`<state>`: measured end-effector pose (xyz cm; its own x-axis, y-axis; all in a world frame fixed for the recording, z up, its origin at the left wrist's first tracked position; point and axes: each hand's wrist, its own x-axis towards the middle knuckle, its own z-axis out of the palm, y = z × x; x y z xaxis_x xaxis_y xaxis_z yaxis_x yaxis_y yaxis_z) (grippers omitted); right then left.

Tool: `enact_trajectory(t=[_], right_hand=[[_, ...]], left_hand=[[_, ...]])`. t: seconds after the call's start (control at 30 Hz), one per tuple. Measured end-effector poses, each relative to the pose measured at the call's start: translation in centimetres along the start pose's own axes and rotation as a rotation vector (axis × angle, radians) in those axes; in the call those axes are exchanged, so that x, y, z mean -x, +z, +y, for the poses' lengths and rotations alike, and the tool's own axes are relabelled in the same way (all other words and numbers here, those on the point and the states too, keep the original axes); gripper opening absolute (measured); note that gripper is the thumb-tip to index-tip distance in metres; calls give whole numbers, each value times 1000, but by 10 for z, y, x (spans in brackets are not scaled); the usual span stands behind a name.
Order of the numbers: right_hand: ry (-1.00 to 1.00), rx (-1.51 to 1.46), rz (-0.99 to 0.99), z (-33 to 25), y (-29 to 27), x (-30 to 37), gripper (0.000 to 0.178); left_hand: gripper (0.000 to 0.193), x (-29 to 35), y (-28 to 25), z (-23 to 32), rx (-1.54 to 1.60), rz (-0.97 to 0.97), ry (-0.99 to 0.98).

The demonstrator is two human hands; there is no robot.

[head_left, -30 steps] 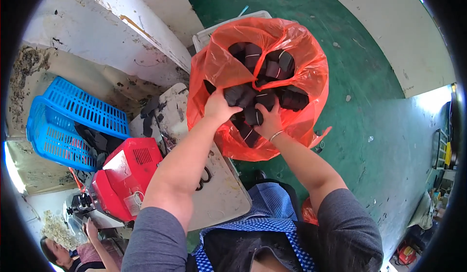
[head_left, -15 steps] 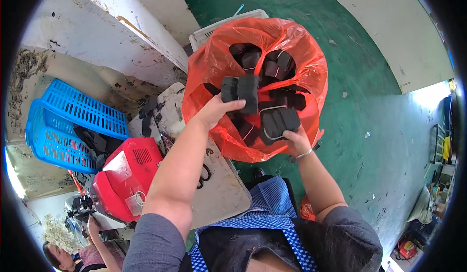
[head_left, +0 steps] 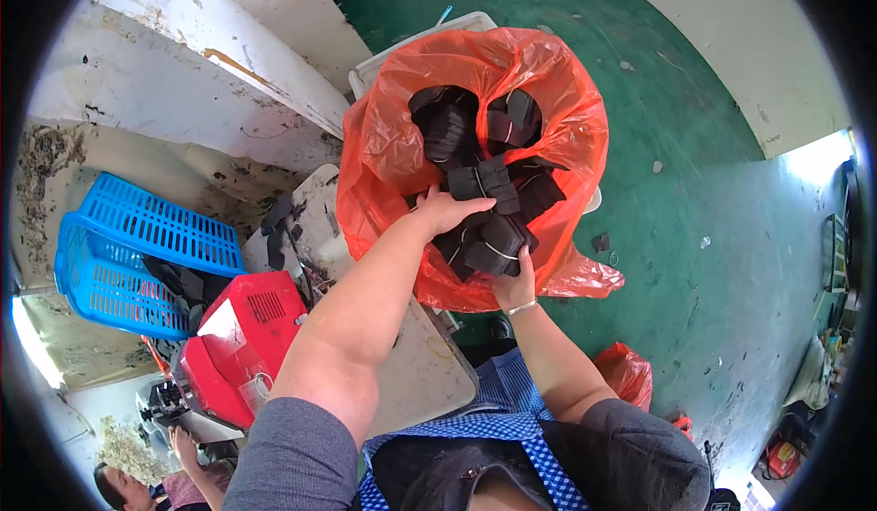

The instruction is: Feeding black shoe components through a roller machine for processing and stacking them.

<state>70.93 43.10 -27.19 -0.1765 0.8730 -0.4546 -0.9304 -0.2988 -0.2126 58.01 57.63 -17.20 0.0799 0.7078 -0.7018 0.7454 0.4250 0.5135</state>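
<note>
A large orange-red plastic bag stands with its mouth spread, and several banded bundles of black pieces lie inside. My left hand reaches into the bag and grips a black bundle, thumb along its near side and fingers partly hidden. Just nearer to me, my right hand is closed on another black bundle with a pale band around it. Its thumb presses the bundle's right edge; the other fingers are under it. Both held bundles are down among the others.
A white-topped table lies left of the bag, with a red machine and a blue slatted basket of black scraps beyond. A pale crate shows behind the bag. At lower left, another person works.
Both hands have lowered their black bundles deeper into the bag. My right hand has shifted left and toward me, and the bag's mouth has spread wider.
</note>
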Motion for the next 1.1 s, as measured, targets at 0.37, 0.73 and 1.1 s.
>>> enact_trajectory(t=[0.37,0.73,1.1], right_hand=[[71,-83,-7,23,45,16,67],[-348,181,-246,-13,81,17,76],[-159,138,-209,-4,61,-21,55]], left_hand=[[45,4,19,-50,668,159,408],[41,72,-21,-7,1423,-64,670],[26,66,-17,-45,1387,201,17]])
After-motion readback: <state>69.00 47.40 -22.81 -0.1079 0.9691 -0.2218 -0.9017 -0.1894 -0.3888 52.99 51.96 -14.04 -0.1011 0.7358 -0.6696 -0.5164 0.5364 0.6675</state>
